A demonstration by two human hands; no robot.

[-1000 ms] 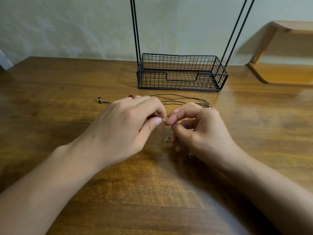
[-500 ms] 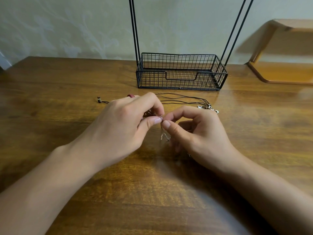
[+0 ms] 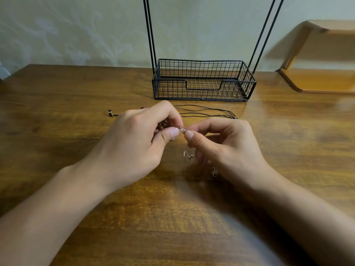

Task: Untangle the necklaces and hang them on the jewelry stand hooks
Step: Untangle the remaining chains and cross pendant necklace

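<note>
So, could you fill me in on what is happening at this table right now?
A person is working on a fine metal chain, pinching it between the left hand and the right hand just above the wooden table. A loose end of it hangs below the right hand. Black cord necklaces lie behind the hands, in front of the wire basket of the jewelry stand. Nothing can be seen hung yet.
</note>
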